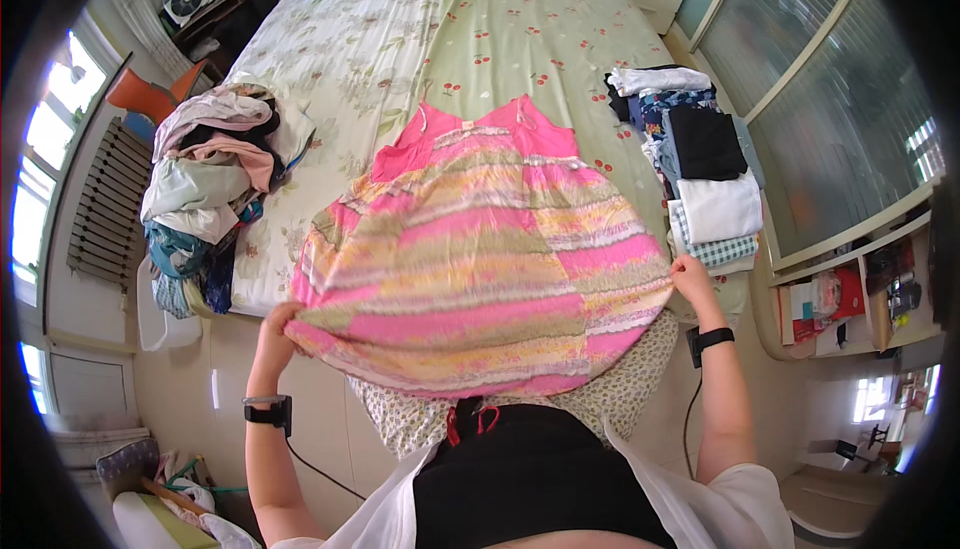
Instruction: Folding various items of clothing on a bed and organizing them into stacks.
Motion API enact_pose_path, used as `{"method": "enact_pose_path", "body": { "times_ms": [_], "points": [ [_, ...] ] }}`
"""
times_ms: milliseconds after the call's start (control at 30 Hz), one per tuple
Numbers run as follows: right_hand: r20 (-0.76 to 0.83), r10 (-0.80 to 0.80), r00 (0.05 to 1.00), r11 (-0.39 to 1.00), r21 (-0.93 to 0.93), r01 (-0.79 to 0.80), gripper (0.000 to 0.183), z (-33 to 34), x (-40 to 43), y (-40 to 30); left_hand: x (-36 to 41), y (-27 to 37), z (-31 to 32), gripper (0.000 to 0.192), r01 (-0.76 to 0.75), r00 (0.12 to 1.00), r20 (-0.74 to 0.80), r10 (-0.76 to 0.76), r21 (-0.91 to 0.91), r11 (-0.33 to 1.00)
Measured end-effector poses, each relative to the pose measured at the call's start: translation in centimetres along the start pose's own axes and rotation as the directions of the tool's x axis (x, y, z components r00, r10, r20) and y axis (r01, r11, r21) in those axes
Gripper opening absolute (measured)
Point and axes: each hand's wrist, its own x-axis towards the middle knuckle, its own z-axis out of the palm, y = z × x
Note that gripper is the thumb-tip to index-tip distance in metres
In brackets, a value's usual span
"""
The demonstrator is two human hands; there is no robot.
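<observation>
A sleeveless dress (480, 234) with pink, yellow and olive stripes lies spread on the bed, its pink straps pointing away from me. Its hem hangs over the near edge of the bed towards my lap. My left hand (281, 331) grips the dress at the lower left side of the hem. On the opposite side, my right hand (690, 279) pinches the hem's right corner between thumb and fingers. The skirt is stretched wide between both hands, with a few soft creases.
A heap of rumpled clothes (210, 174) sits at the bed's left edge, above a white plastic bin (169, 328). Folded clothes (705, 151) are stacked on the right, close to my right hand. Beyond the dress stretches the floral bedsheet (345, 46). Sliding glass doors (795, 39) stand at right.
</observation>
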Motion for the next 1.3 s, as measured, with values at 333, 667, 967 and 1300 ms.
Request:
{"method": "enact_pose_path", "body": {
  "times_ms": [333,667,967,1300],
  "points": [
    [-0.245,-0.268,0.932,0.959,-0.155,0.236,0.055,6.4,6.1,-3.3,5.5,2.6,5.0,0.04,0.011,0.951,0.281,-0.127,0.38,0.925],
    [0.442,0.02,0.897,0.852,0.462,-0.247,0.047,5.1,5.6,-6.0,14.6,-3.6,8.1,0.055,0.009,0.983,-0.16,0.087,0.522,0.853],
    [0.107,-0.245,0.964,0.55,0.834,0.048,0.025,-11.0,-0.7,-6.1,9.0,4.0,-2.4,0.027,0.095,0.993,0.116,-0.037,-0.549,0.83],
    [-0.177,-0.219,0.96,0.49,0.83,0.265,0.028,-20.2,4.9,-8.9,12.9,10.4,-10.0,0.035,-0.049,0.987,0.042,0.158,-0.847,0.53]
  ]
}}
